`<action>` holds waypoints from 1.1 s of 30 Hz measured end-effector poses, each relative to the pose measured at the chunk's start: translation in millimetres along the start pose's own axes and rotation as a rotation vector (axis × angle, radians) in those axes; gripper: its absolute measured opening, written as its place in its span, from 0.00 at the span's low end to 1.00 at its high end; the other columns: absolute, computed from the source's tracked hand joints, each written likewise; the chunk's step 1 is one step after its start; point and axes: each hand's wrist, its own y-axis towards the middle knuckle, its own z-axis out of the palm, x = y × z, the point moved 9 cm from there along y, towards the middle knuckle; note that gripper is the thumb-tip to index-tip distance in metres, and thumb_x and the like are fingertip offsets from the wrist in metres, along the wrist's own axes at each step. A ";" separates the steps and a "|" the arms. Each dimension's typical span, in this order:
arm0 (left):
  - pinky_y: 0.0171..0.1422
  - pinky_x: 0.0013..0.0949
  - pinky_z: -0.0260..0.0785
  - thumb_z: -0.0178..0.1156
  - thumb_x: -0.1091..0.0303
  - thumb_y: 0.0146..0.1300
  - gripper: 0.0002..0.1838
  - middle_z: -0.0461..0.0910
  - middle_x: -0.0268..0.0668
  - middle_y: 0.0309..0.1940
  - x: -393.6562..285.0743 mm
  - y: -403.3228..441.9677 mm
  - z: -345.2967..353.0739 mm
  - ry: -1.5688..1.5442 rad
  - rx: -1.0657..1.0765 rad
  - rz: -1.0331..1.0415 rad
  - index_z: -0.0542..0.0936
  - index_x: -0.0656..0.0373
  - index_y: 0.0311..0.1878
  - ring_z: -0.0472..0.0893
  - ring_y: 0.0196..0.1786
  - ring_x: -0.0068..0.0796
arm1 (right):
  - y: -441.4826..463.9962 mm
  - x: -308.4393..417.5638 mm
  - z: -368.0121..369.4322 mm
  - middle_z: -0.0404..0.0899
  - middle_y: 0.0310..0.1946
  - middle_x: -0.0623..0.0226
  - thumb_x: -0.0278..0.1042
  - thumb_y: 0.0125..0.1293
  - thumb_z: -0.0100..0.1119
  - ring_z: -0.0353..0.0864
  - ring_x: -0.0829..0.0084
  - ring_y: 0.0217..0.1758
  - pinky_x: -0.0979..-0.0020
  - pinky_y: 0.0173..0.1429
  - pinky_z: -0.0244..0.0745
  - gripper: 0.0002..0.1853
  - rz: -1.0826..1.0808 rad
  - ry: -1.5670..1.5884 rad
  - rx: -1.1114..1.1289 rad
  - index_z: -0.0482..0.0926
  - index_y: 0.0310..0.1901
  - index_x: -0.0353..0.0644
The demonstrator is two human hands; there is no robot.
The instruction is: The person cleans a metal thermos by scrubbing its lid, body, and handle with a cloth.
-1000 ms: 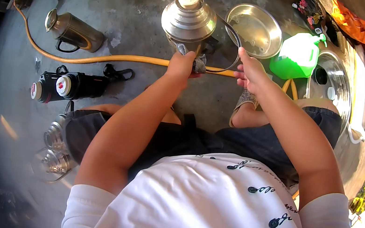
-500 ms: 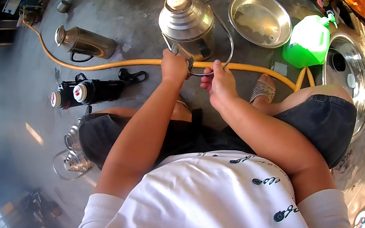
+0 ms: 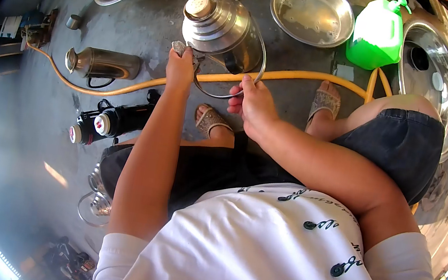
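Steel flask (image 3: 226, 29), its handle (image 3: 264, 62) pinched by right fingers (image 3: 235, 101), cloth (image 3: 178, 47) clasped by left fingers (image 3: 175, 60).
Probably slick, rigid; best held by handle.

Pours in white and overexposed far right of the steel flask (image 3: 217, 29); glints off its shoulder and washes out the green jug (image 3: 375, 38) to its right. Hazes the floor (image 3: 34, 129) below-left of the flask. Curves all around it, blackening toward the corners.

left hand (image 3: 179, 71) shifted leftward, flask (image 3: 217, 28) tipped further left, grey cloth (image 3: 178, 47) now seemingly beside its shoulder
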 end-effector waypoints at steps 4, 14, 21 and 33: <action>0.36 0.35 0.76 0.45 0.49 0.74 0.23 0.78 0.38 0.40 15.9 -26.0 1.7 -0.591 -0.089 -0.056 0.73 0.62 0.54 0.81 0.38 0.32 | 0.1 -1.6 -0.9 0.74 0.31 0.65 0.45 0.78 0.41 0.74 0.74 0.27 0.69 0.28 0.76 0.16 0.013 -0.006 -0.017 0.69 0.41 0.40; 0.25 0.32 0.75 0.46 0.75 0.64 0.27 0.80 0.45 0.37 15.8 -44.3 16.9 -0.222 0.032 -0.145 0.61 0.63 0.69 0.82 0.27 0.32 | -0.7 -3.8 -4.3 0.73 0.31 0.67 0.44 0.77 0.42 0.73 0.75 0.26 0.71 0.28 0.75 0.15 -0.001 -0.035 -0.025 0.69 0.42 0.40; 0.22 0.33 0.72 0.45 0.76 0.63 0.21 0.83 0.47 0.36 -20.4 8.1 12.9 0.246 -0.003 -0.041 0.67 0.59 0.60 0.83 0.22 0.33 | -2.3 -1.5 0.2 0.73 0.31 0.68 0.46 0.77 0.44 0.72 0.75 0.27 0.70 0.30 0.74 0.15 0.004 -0.043 0.013 0.69 0.40 0.42; 0.29 0.31 0.73 0.51 0.67 0.66 0.26 0.78 0.40 0.40 18.4 -22.9 -0.3 -0.262 -0.105 -0.054 0.63 0.64 0.67 0.80 0.32 0.28 | 2.7 -8.2 4.4 0.73 0.32 0.68 0.45 0.77 0.43 0.73 0.76 0.26 0.71 0.27 0.75 0.14 0.039 -0.008 -0.060 0.68 0.41 0.42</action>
